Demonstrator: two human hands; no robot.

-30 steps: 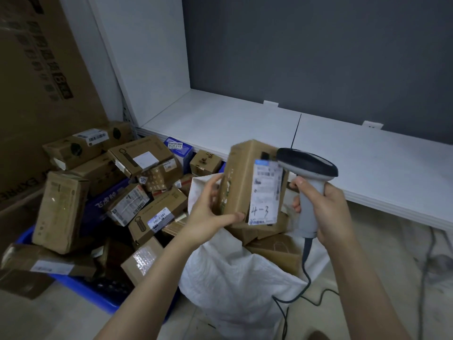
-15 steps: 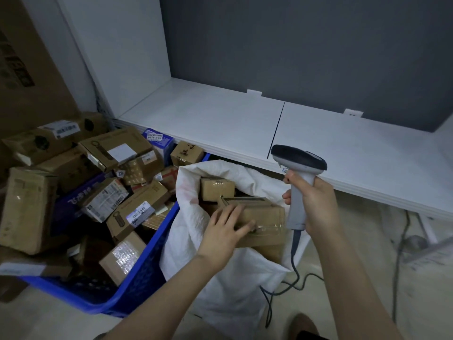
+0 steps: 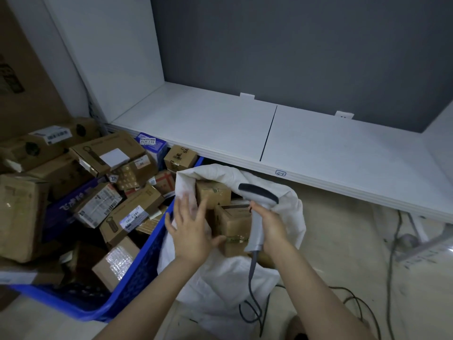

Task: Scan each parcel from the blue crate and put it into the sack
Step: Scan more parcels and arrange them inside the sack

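Overlapping one parcel [image 3: 232, 224] in the sack [image 3: 220, 278], a blurred left hand [image 3: 190, 233].

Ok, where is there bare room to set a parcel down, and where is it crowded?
Free: the white shelf, between the grey wall and its front edge; also the floor right of the sack, though cables cross it. Crowded: the blue crate is heaped with parcels, and the sack's mouth holds boxes, with the left hand and the scanner above.

Both forearms bare, reaching in from the near edge. The left hand [image 3: 191, 231] lies flat, palm down, fingers straight and spread, thumb out to the right. Just beside it, the right hand [image 3: 272, 228] wraps its fingers round the scanner [image 3: 257, 217] handle.
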